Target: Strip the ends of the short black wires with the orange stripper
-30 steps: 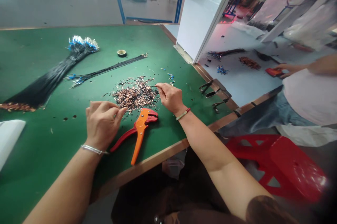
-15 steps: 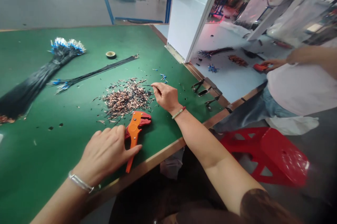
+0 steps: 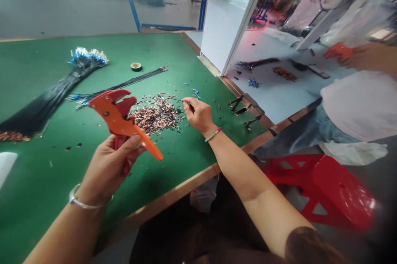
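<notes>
An orange and red wire stripper (image 3: 112,111) is gripped in my left hand (image 3: 113,160), raised over the green table with its jaws pointing up and right. Just right of the heap of copper and black wire scraps (image 3: 158,115), my right hand (image 3: 199,114) is closed in a pinch. A thin dark piece, seemingly a short wire, pokes out left from its fingertips. Behind the stripper lies a thin row of black wires (image 3: 136,79) with blue ends. Small blue terminals (image 3: 195,92) are scattered beyond my right hand.
A thick bundle of black wires (image 3: 51,94) with blue and clear ends lies at left. A roll of tape (image 3: 136,67) sits further back. A white panel (image 3: 231,20) stands at the table's right edge near metal clamps (image 3: 246,109). A co-worker's hand (image 3: 369,57) holds an orange tool; a red stool (image 3: 335,189) stands below.
My left hand has picked the wire stripper up off the table and raised it left, turning it. My right hand stays pinched by the scraps. The co-worker's hand and tool have risen.
</notes>
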`<action>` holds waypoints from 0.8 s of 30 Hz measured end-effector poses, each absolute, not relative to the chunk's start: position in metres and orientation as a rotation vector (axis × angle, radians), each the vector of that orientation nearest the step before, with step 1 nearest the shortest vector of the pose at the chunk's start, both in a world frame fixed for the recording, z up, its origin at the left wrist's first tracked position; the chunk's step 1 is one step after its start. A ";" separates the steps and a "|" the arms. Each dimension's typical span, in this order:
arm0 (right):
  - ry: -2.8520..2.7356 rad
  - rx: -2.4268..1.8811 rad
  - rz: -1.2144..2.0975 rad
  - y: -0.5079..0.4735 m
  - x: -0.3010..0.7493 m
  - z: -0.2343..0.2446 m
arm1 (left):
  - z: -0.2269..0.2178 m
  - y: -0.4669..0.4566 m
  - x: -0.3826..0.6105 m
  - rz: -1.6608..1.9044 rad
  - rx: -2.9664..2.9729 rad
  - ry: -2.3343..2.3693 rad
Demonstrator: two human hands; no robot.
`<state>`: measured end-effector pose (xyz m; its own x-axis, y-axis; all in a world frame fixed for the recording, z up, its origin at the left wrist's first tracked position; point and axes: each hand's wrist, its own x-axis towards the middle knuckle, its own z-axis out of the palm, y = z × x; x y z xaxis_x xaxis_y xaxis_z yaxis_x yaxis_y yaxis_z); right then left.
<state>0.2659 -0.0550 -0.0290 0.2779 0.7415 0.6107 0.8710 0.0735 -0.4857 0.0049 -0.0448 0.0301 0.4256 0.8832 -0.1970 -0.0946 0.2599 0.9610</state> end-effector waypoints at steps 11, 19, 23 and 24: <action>-1.393 -1.282 0.525 -0.073 0.229 -0.002 | 0.019 -0.042 0.009 0.835 1.214 0.763; -1.293 -1.023 0.941 -0.082 0.208 0.009 | 0.010 -0.041 0.009 0.785 1.554 0.910; -1.212 -0.929 1.133 -0.083 0.201 0.008 | 0.002 -0.040 0.009 0.771 1.576 0.927; -1.196 -0.911 1.168 -0.083 0.199 0.008 | 0.001 -0.039 0.009 0.773 1.584 0.949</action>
<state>0.1991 -0.0834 0.0083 -0.0229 0.9787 0.2039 -0.1812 0.1966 -0.9636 0.0086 -0.0395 0.0005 0.4697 0.8828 0.0022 0.1811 -0.0988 0.9785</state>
